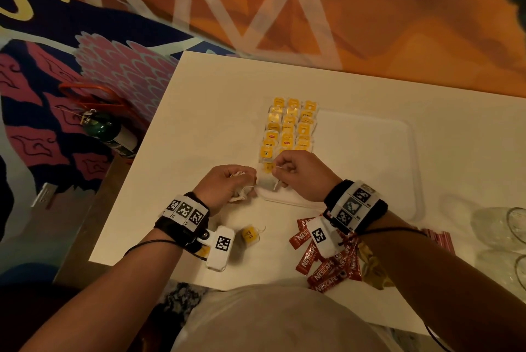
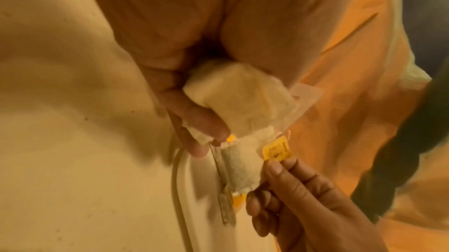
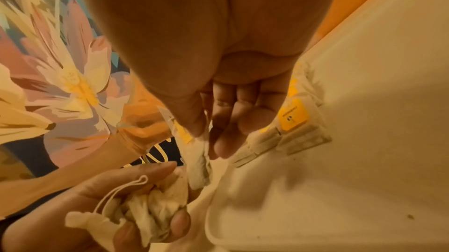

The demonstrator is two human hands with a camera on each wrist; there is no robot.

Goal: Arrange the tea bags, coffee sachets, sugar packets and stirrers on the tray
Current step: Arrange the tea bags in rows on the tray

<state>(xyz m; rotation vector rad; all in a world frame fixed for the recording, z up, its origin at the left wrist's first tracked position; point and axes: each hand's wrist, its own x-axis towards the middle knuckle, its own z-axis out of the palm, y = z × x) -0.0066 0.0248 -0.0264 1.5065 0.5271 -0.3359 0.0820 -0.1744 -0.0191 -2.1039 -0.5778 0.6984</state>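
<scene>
While the right hand [image 1: 303, 173] pinches one tea bag [image 1: 267, 180] at the tray [image 1: 370, 152] corner, the left hand [image 1: 227, 183] beside it grips a bunch [image 3: 155, 208]. Rows of tea bags [image 1: 290, 126] lie beyond; coffee sachets [image 1: 321, 266] lie under the right wrist on the white table [image 1: 213, 112], patterned rug [image 1: 85, 66] to the left.

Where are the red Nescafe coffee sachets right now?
In the head view, the red Nescafe coffee sachets lie heaped on the white table, under the right wrist, off the white tray.

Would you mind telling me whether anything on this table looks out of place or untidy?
One yellow-tagged tea bag lies alone on the white table, apart from the neat tea-bag rows on the white tray. Red Nescafé coffee sachets sit in a jumbled heap beside the tray.
</scene>
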